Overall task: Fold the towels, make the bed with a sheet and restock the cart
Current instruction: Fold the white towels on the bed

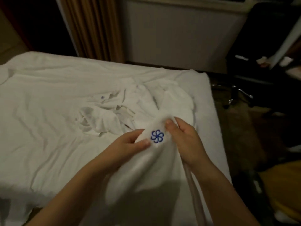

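A white towel (156, 160) with a blue flower logo hangs between my hands above the bed. My left hand (130, 144) pinches its edge just left of the logo, thumb on top. My right hand (182, 136) grips the towel's upper edge to the right of the logo. More white towels (114, 115) lie crumpled in a heap in the middle of the bed, one showing a small blue logo. A wrinkled white sheet (40, 111) covers the bed. The towel's lower part is blurred.
A brown curtain (91, 26) and a pale wall panel (179, 33) stand behind the bed. Dark furniture with small items (267, 59) is at the right. Something yellow (283, 185) lies on the floor at the lower right, beside the bed's edge.
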{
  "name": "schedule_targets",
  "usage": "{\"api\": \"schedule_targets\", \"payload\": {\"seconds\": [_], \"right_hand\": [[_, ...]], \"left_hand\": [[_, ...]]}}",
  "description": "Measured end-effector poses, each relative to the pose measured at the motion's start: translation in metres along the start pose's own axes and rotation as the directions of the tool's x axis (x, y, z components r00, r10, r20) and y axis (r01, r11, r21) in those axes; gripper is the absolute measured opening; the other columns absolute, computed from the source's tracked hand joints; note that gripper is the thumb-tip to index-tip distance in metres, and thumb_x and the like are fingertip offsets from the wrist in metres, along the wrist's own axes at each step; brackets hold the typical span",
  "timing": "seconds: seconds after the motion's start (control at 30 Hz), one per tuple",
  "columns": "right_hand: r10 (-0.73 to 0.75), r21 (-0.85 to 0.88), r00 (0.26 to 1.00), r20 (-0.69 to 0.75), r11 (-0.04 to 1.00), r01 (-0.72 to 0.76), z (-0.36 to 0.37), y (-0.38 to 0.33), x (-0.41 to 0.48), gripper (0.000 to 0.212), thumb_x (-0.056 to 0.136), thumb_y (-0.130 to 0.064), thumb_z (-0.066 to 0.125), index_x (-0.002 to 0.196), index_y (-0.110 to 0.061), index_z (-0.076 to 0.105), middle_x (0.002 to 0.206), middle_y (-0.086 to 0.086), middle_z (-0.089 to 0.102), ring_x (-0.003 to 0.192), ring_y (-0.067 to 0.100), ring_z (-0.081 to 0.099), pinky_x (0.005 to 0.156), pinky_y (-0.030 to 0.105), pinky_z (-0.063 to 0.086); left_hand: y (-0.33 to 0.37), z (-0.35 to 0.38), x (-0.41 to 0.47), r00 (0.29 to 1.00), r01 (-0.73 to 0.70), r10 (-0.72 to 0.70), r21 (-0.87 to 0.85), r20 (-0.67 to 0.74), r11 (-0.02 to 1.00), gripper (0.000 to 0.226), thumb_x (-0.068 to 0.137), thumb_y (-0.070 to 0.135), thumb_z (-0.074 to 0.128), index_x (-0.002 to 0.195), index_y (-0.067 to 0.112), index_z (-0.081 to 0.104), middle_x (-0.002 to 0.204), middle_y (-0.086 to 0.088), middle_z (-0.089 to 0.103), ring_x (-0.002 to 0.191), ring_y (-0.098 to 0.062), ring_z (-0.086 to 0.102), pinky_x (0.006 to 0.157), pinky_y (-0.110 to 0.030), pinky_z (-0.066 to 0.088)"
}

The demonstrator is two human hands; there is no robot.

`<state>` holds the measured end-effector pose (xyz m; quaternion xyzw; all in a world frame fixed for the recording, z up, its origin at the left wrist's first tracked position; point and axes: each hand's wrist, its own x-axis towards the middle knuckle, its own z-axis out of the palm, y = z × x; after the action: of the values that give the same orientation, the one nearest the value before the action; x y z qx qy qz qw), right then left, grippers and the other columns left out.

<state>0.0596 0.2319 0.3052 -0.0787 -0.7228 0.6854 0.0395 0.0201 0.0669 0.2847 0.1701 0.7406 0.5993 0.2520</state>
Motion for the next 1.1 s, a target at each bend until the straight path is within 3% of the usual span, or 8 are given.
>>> {"api": "schedule_targets", "payload": {"seconds": [0.1, 0.27, 0.33, 0.43, 0.63, 0.83, 1.0, 1.1], "right_hand": [[-0.128, -0.115, 0.969, -0.213, 0.988, 0.106, -0.010, -0.028, -0.011, 0.021, 0.097, -0.022, 0.051, 0.083, -0.020, 0.066, 0.079, -0.011, 0.069, 0.078, 0.002, 0.063, 0.072, 0.018, 0.050], [-0.134, -0.068, 0.812, -0.568, 0.991, 0.116, -0.018, -0.055, -0.018, 0.024, 0.098, -0.030, 0.047, 0.078, -0.026, 0.059, 0.081, -0.005, 0.064, 0.074, 0.010, 0.061, 0.064, 0.023, 0.049], [-0.134, -0.061, 0.745, -0.654, 0.990, 0.124, -0.021, -0.057, -0.022, 0.023, 0.098, -0.032, 0.047, 0.078, -0.029, 0.058, 0.080, -0.005, 0.064, 0.072, 0.010, 0.060, 0.062, 0.024, 0.048], [-0.114, -0.027, 0.676, -0.728, 0.990, 0.138, -0.025, -0.056, -0.028, 0.022, 0.097, -0.032, 0.049, 0.077, -0.031, 0.058, 0.081, -0.003, 0.064, 0.074, 0.013, 0.061, 0.066, 0.029, 0.050], [-0.041, -0.010, 0.686, -0.726, 0.999, 0.049, -0.028, -0.046, -0.036, 0.021, 0.096, -0.029, 0.053, 0.076, -0.030, 0.058, 0.082, -0.001, 0.064, 0.082, 0.023, 0.063, 0.076, 0.040, 0.052], [-0.157, -0.363, 0.808, -0.568, 0.929, -0.075, -0.016, -0.029, -0.044, 0.017, 0.093, -0.026, 0.057, 0.079, -0.015, 0.057, 0.076, 0.000, 0.060, 0.068, 0.013, 0.055, 0.060, 0.025, 0.043], [-0.255, -0.434, 0.772, -0.582, 0.900, -0.030, -0.008, -0.033, -0.054, 0.019, 0.094, -0.027, 0.056, 0.076, -0.021, 0.054, 0.075, -0.001, 0.062, 0.070, 0.014, 0.059, 0.056, 0.023, 0.046], [-0.344, -0.544, 0.781, -0.521, 0.839, 0.007, 0.007, -0.044, -0.062, 0.020, 0.092, -0.030, 0.058, 0.078, -0.015, 0.058, 0.076, 0.001, 0.063, 0.072, 0.016, 0.062, 0.061, 0.030, 0.053]], "left_hand": [[0.016, 0.002, -0.010, 0.990, 0.033, -0.037, 0.036, 0.133, 0.999, 0.031, 0.071, 0.044, 0.077, 0.096, 0.028, 0.068, 0.093, 0.007, 0.073, 0.084, -0.013, 0.070, 0.073, -0.026, 0.057], [0.000, -0.027, -0.011, 0.991, 0.075, -0.099, 0.226, 0.094, 0.971, 0.035, 0.077, 0.034, 0.075, 0.091, 0.005, 0.065, 0.078, -0.006, 0.066, 0.075, -0.020, 0.064, 0.068, -0.028, 0.049], [-0.005, -0.044, -0.010, 0.995, 0.084, -0.098, 0.281, 0.034, 0.956, 0.043, 0.069, 0.045, 0.073, 0.086, 0.007, 0.063, 0.070, -0.002, 0.059, 0.067, -0.014, 0.056, 0.062, -0.024, 0.041], [-0.007, -0.064, -0.009, 0.994, 0.081, -0.058, 0.284, -0.089, 0.955, 0.031, 0.068, 0.040, 0.065, 0.073, 0.010, 0.059, 0.060, 0.008, 0.051, 0.062, -0.011, 0.048, 0.059, -0.024, 0.034], [0.005, -0.085, -0.011, 0.965, -0.003, 0.077, 0.283, -0.251, 0.959, 0.027, 0.082, 0.034, 0.063, 0.060, 0.020, 0.055, 0.054, 0.012, 0.046, 0.057, -0.007, 0.039, 0.055, -0.027, 0.028], [0.028, -0.071, -0.025, 0.982, -0.056, 0.113, 0.345, -0.149, 0.937, 0.030, 0.093, 0.026, 0.055, 0.068, 0.012, 0.058, 0.061, 0.006, 0.050, 0.060, -0.010, 0.045, 0.059, -0.027, 0.033], [0.056, -0.055, -0.044, 0.986, -0.048, 0.058, 0.070, -0.153, 0.996, 0.019, 0.094, 0.024, 0.054, 0.082, 0.011, 0.062, 0.066, -0.003, 0.057, 0.064, -0.017, 0.051, 0.055, -0.027, 0.040], [0.073, -0.034, -0.054, 0.989, -0.073, 0.064, -0.063, -0.133, 0.995, 0.011, 0.096, 0.021, 0.050, 0.098, 0.027, 0.059, 0.076, -0.001, 0.068, 0.073, -0.023, 0.062, 0.068, -0.035, 0.054]]}}
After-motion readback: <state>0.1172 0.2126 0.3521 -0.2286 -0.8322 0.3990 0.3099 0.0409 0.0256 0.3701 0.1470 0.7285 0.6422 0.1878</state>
